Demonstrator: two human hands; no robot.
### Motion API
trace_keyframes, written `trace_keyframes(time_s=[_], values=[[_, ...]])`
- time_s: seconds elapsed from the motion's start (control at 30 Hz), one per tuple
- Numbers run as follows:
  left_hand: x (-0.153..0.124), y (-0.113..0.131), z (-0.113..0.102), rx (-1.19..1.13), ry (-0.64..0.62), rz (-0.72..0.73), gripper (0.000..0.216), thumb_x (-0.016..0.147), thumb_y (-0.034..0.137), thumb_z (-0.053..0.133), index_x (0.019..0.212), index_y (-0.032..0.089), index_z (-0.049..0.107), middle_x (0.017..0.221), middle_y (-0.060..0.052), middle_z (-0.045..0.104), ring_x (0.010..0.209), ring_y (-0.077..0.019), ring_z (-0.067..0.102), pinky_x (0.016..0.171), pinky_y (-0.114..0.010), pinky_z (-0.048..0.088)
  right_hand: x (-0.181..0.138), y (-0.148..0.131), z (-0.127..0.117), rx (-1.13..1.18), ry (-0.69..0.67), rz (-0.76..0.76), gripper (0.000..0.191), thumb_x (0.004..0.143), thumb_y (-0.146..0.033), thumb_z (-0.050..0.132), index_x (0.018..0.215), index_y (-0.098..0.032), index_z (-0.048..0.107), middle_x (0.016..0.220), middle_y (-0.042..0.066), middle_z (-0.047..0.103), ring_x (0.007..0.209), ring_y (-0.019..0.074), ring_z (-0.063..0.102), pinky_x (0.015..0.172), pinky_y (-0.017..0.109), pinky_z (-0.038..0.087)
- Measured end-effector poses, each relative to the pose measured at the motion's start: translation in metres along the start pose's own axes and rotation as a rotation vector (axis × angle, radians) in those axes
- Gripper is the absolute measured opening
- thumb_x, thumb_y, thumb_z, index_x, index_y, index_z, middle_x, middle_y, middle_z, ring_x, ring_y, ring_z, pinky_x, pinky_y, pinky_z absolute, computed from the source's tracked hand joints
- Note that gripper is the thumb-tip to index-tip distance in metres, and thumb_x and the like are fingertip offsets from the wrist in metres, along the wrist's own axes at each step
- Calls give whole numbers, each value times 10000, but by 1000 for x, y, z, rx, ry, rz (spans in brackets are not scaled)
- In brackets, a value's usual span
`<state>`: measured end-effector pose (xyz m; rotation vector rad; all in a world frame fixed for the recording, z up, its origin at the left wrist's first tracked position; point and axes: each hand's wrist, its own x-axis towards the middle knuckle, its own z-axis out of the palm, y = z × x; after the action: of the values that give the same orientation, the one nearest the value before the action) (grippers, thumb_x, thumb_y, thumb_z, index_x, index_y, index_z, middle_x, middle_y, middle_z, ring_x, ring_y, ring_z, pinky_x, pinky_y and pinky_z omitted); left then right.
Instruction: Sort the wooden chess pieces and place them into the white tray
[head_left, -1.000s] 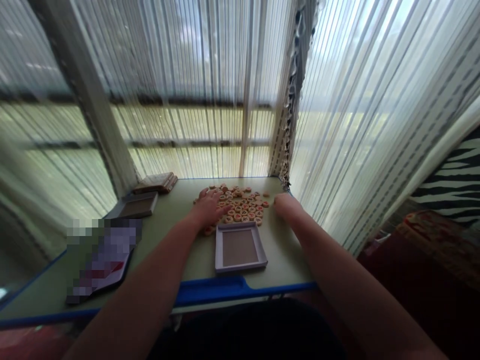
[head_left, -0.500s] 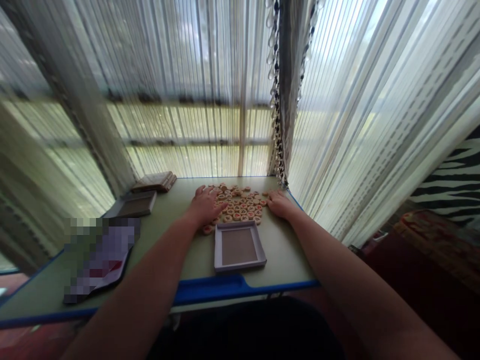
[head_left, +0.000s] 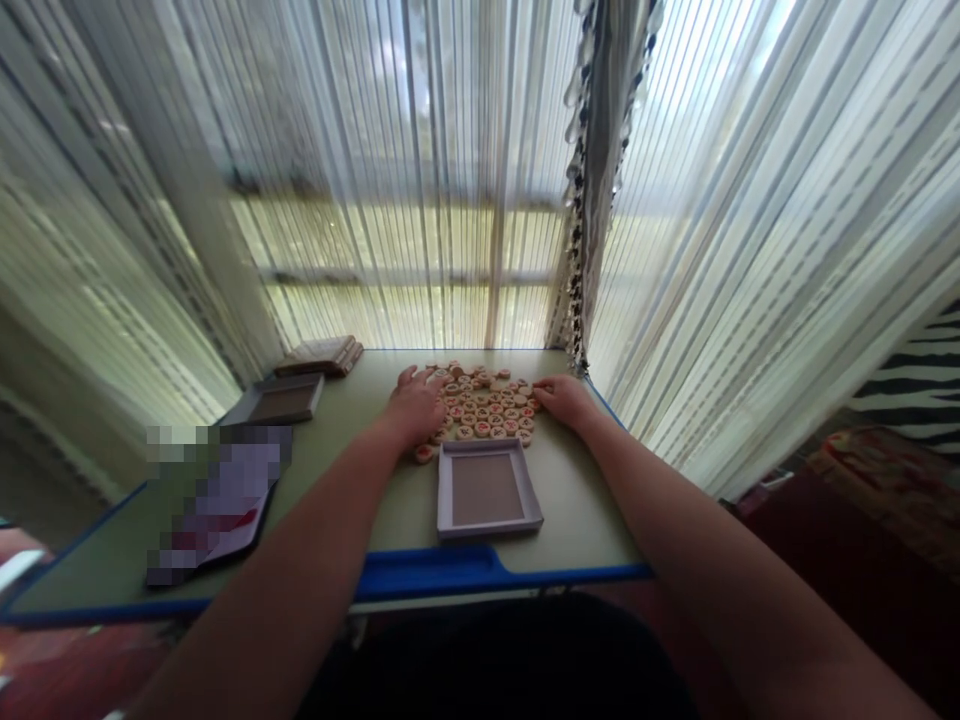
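Observation:
Round wooden Chinese chess pieces (head_left: pixel 484 412) with red and dark characters lie in a tight cluster, several of them stacked or tipped at the back. My left hand (head_left: pixel 417 406) rests on the cluster's left edge, its fingers spread. Against the right edge is my right hand (head_left: pixel 564 398), open, with its fingertips touching the outer pieces. Neither hand shows a piece lifted in it. Just in front of the cluster sits a shallow, pale open box (head_left: pixel 445 500), with nothing in it.
A second shallow box part (head_left: pixel 319 398) lies to the left, near a folded tan bundle (head_left: pixel 319 354). A blurred-out flat device (head_left: pixel 225 500) is at the near left. The table (head_left: pixel 577 510) has a blue edge, and sheer curtains (head_left: pixel 360 200) hang behind it.
The view has shifted slightly. My left thumb, which stretched over the pieces, is drawn in closer to the hand. My right hand stays at the cluster's right edge.

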<state>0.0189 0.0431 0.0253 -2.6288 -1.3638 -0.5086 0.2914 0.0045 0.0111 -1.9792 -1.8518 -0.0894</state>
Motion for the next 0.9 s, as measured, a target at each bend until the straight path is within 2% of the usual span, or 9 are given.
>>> trace_keyframes(time_s=[0.13,0.23,0.37,0.47,0.57,0.7,0.8,0.9], values=[[0,1,1,-11,39,63,484,759,254,423,1219,148,530,1256,-114,512,1244,-253,359,1080,-422,188,2,1,2,64,7,92,278,763,-293,528,961,-199,700,888,46,706,831,169,625,757,251,448],[2,2,0,-29,81,105,453,763,269,437,1180,142,558,1252,-118,519,1223,-239,389,1078,-415,201,4,4,6,133,87,85,246,743,-285,561,914,-173,697,894,56,696,807,160,617,744,246,451],[2,3,-1,-42,104,104,420,769,276,443,1147,156,582,1256,-117,516,1220,-246,390,1061,-420,238,5,8,10,227,187,83,262,712,-156,558,950,-128,663,905,71,681,772,136,607,740,233,456],[1,4,-2,-32,99,99,419,739,192,445,1129,167,596,1242,-103,527,1209,-248,394,1053,-412,254,5,9,10,271,141,76,293,690,-72,510,919,-147,676,871,45,690,765,128,606,742,227,455],[0,4,-2,-26,91,91,434,713,155,448,1116,183,604,1224,-86,541,1198,-243,400,1047,-408,265,4,8,7,230,100,60,325,694,-62,459,875,-181,701,845,22,694,775,136,603,760,235,448],[1,3,-2,-25,104,108,428,727,171,443,1123,162,604,1219,-108,543,1186,-243,413,1062,-407,239,1,9,1,83,143,52,297,724,-189,512,967,-168,681,975,68,666,908,178,582,853,272,413],[1,1,-1,-40,110,102,431,733,194,448,1136,160,599,1224,-108,541,1187,-241,414,1059,-404,246,-3,8,-4,-5,141,180,441,744,-364,529,1100,-116,606,1051,143,633,953,234,575,845,323,416],[1,-1,1,-50,104,101,441,732,210,450,1145,152,593,1215,-106,551,1172,-236,428,1058,-395,253,-6,4,-6,-31,81,239,430,762,-359,498,1087,-99,606,1044,161,638,949,243,586,819,320,422]])
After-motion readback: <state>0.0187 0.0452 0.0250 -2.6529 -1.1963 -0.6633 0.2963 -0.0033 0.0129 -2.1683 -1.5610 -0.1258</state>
